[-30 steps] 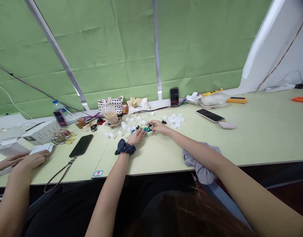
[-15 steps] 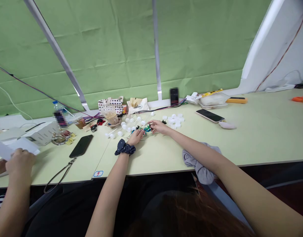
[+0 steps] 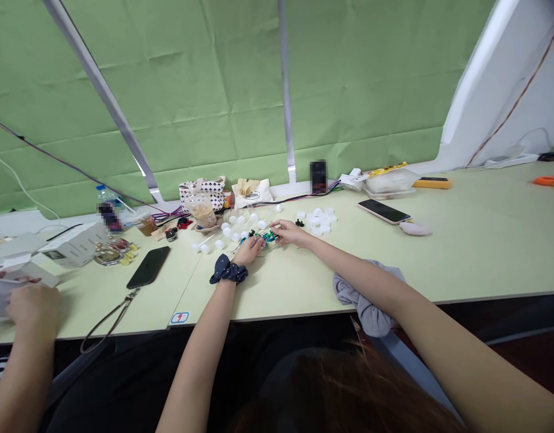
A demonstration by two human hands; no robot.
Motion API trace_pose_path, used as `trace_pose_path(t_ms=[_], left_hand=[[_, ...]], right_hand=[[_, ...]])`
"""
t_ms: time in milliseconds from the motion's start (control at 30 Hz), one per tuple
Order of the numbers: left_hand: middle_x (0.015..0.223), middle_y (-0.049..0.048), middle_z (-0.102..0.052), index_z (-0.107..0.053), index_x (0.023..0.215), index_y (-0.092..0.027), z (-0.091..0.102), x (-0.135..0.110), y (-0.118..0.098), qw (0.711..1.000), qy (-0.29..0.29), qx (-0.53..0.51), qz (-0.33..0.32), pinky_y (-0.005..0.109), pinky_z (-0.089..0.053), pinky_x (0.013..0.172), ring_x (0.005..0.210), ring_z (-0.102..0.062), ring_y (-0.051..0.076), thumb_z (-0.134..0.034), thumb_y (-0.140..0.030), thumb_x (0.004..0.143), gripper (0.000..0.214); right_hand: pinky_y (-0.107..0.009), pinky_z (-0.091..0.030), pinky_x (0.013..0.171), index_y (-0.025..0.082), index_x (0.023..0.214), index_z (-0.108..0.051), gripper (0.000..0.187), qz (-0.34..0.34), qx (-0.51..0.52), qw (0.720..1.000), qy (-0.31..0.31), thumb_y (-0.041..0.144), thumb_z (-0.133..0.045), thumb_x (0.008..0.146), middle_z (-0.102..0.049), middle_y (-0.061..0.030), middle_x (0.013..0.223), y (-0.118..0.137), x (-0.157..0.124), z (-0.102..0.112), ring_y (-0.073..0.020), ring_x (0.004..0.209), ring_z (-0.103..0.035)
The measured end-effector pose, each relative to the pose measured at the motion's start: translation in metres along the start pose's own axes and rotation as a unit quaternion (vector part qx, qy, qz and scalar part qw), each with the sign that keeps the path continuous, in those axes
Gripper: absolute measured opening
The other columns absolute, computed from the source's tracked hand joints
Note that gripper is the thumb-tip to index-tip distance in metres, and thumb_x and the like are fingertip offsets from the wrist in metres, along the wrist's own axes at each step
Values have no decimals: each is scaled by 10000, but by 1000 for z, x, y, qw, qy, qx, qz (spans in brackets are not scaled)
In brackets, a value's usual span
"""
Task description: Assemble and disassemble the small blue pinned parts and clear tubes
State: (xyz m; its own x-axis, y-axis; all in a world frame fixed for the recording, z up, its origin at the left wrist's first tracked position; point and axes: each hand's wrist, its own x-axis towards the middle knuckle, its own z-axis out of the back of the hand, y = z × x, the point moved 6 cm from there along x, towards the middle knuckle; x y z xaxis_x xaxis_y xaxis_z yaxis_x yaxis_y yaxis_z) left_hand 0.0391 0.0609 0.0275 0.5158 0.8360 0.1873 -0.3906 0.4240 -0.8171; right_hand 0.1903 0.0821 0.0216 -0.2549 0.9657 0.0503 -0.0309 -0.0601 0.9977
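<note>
Both my hands reach far out over the pale green table point(image 3: 461, 252). My left hand point(image 3: 248, 249), with a dark blue scrunchie point(image 3: 228, 269) on its wrist, has its fingers curled over a small heap of green, blue and black parts point(image 3: 264, 236). My right hand point(image 3: 291, 231) rests just right of that heap, fingertips pinched on the parts. What each finger holds is too small to make out. White round caps point(image 3: 320, 220) lie to the right, and more white caps with clear tubes point(image 3: 227, 231) lie to the left.
A black phone point(image 3: 148, 266) with a lanyard lies at left, another phone point(image 3: 384, 211) at right. A grey cloth point(image 3: 364, 297) hangs over the front edge. Bags, an iced drink cup point(image 3: 203, 210) and a bottle stand at the back. Another person's hand point(image 3: 30, 302) holds a white box at far left.
My hands have stayed on the small parts with only slight finger shifts. The other person's hand at far left lifted a white sheet, then came down on a white box.
</note>
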Motion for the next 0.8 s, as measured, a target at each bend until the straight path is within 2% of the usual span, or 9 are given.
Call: trace_pose_path(t_ms=[100,167,233,367,467,533,600,700,800], left_hand=[[486,-66,-353,-502,794,-163,-1,0,-1,1000,3,2,2,202,-235,396,383,-291,72,-392,-578,876,437],[487,-63,-361,-505,792,-162,-1,0,-1,1000,2,6,-1,202,-236,397,388,-296,73,-393,-576,876,436],[486,-62,-358,-511,793,-160,0,1,0,1000,-3,8,-7,202,-241,401,391,-297,73,-386,-566,882,434],[483,-65,-349,-517,795,-159,1,0,1,1000,-6,9,-12,201,-248,407,394,-293,73,-385,-547,888,421],[486,-63,-356,-516,790,-160,1,0,-1,1000,-5,12,-6,203,-246,409,398,-292,75,-397,-550,883,418],[489,-61,-361,-514,790,-160,0,-1,-2,1000,-2,12,-7,204,-244,410,400,-293,76,-400,-551,881,418],[488,-62,-356,-513,789,-160,-1,-1,-3,1000,2,9,-11,203,-241,410,399,-290,75,-397,-552,883,419],[481,-69,-333,-509,796,-161,-1,-2,-3,1000,4,0,-13,201,-235,408,394,-280,73,-391,-554,885,420],[482,-74,-327,-508,811,-160,-2,-2,-4,1000,6,-9,-12,198,-225,404,389,-273,70,-397,-559,883,420]], right_hand=[[-172,-340,312,142,796,-539,374,-67,-31,996,-40,500,-507,900,-544,-2,515,-9,1,4,-73,335,-454],[-166,-282,293,136,704,-519,396,-61,-45,997,-33,473,-503,912,-516,4,465,-10,2,6,-53,304,-387],[-152,-307,322,130,700,-524,322,-33,-22,999,2,365,-532,920,-523,14,490,-7,1,4,-44,334,-403],[-162,-454,456,147,912,-577,75,5,50,997,61,207,-603,875,-578,19,634,2,-4,1,-71,489,-546],[-195,-471,444,165,954,-559,171,-35,48,998,32,316,-598,883,-592,3,650,1,-4,1,-102,496,-578],[-195,-413,371,151,872,-543,294,-82,23,996,0,441,-517,912,-571,-8,574,-5,-4,3,-103,405,-526],[-186,-357,336,142,785,-523,363,-105,-2,994,-10,469,-463,931,-544,-12,503,-8,-3,4,-88,346,-460],[-175,-386,381,137,763,-527,256,-75,16,997,23,325,-505,935,-551,-3,515,-5,-3,3,-79,381,-480],[-187,-471,492,141,894,-561,30,-30,74,995,63,170,-555,889,-581,14,607,2,-6,2,-90,494,-564]])
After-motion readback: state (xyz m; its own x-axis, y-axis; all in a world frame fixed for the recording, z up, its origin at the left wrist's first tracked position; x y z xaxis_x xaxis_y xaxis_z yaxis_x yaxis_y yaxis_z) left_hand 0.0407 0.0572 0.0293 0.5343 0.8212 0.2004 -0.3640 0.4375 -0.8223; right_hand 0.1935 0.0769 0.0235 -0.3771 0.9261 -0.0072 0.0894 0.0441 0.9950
